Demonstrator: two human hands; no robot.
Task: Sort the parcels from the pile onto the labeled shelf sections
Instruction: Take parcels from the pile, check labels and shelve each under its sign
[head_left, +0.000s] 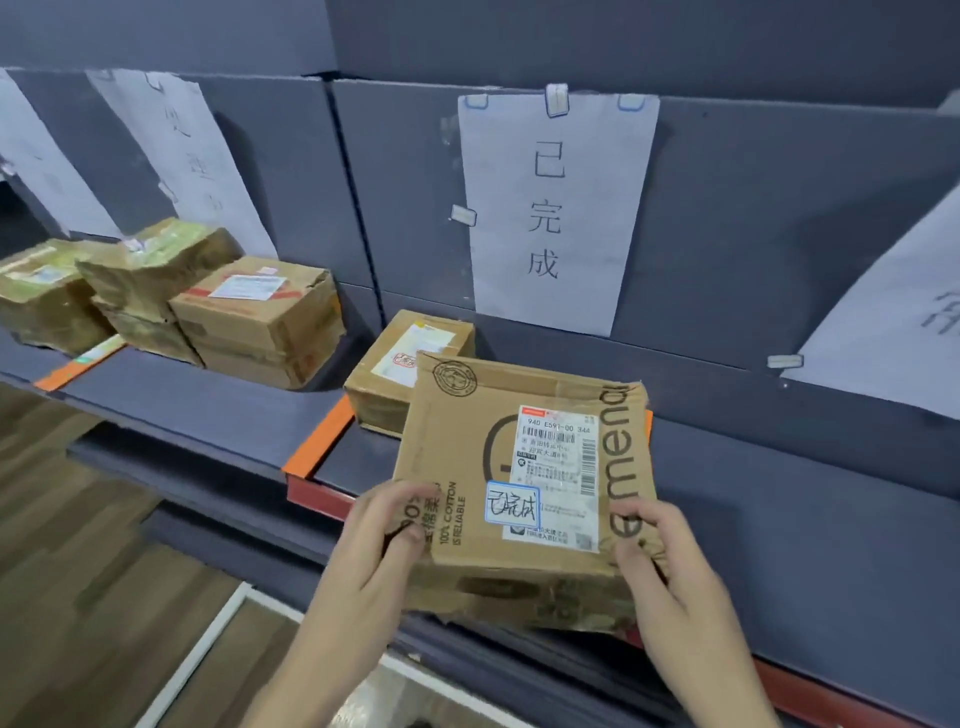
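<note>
Parcel (519, 493) held flat, label up, over the shelf (779, 525) edge below the 已完成 sign (550, 208). Its sticker (511, 508) reads the same, so this is likely its section. Left hand (374, 540) and right hand (660, 561) each clamp a near corner, fingers (415, 491) curled on cardboard. Smaller parcel (395, 374) sits behind.

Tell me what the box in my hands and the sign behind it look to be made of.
The box looks like brown cardboard, matte, with creased, dented edges. The sign looks like thin white paper: it wrinkles slightly and is fixed at its edges by small tabs, tape or clips, unclear which.
</note>
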